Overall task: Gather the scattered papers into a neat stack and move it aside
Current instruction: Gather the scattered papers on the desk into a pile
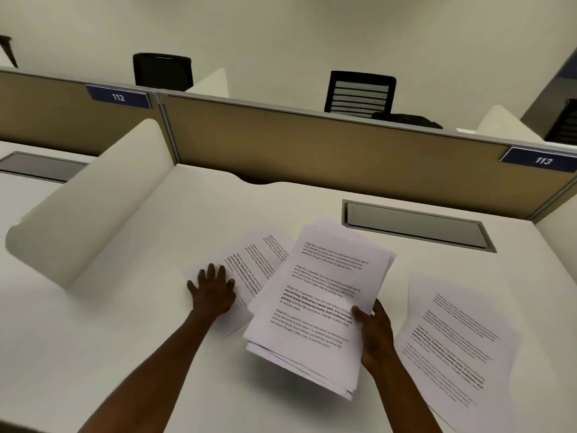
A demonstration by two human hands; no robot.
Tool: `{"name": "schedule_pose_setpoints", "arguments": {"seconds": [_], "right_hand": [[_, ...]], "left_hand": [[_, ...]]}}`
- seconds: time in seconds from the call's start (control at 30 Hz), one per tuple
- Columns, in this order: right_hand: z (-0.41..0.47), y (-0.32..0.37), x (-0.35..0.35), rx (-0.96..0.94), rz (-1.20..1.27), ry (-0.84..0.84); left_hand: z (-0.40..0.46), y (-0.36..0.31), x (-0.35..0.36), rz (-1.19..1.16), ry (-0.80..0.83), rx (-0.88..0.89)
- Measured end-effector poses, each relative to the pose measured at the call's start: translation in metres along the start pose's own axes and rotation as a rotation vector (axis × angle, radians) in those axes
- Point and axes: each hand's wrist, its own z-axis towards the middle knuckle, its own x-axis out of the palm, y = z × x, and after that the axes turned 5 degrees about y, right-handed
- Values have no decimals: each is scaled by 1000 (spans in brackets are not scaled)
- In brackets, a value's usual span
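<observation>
My right hand (374, 334) grips the right edge of a thick bundle of printed papers (315, 301), thumb on top, holding it slightly above the white desk (125, 339). The bundle's sheets are fanned and uneven at the lower edge. My left hand (214, 290) lies flat, fingers spread, on loose printed sheets (259, 260) spread on the desk left of the bundle. Part of those sheets is hidden under the bundle. More loose printed sheets (456, 342) lie on the desk to the right of my right hand.
A grey cable-tray lid (415, 226) is set into the desk behind the papers. A white curved divider (103, 195) borders the desk on the left. A tan partition (312, 145) with labels 112 and 113 stands at the back, black chairs beyond it.
</observation>
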Motion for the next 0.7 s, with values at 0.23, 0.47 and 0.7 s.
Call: {"name": "schedule_pose_setpoints", "arguments": {"seconds": [0.23, 0.47, 0.7], "right_hand": [[8, -23, 32, 136, 74, 88], [28, -30, 41, 163, -38, 32], [37, -37, 62, 81, -208, -23]], "left_hand": [[-20, 2, 10, 9, -128, 88], [-6, 10, -8, -327, -127, 56], [-19, -6, 7, -155, -93, 93]]}}
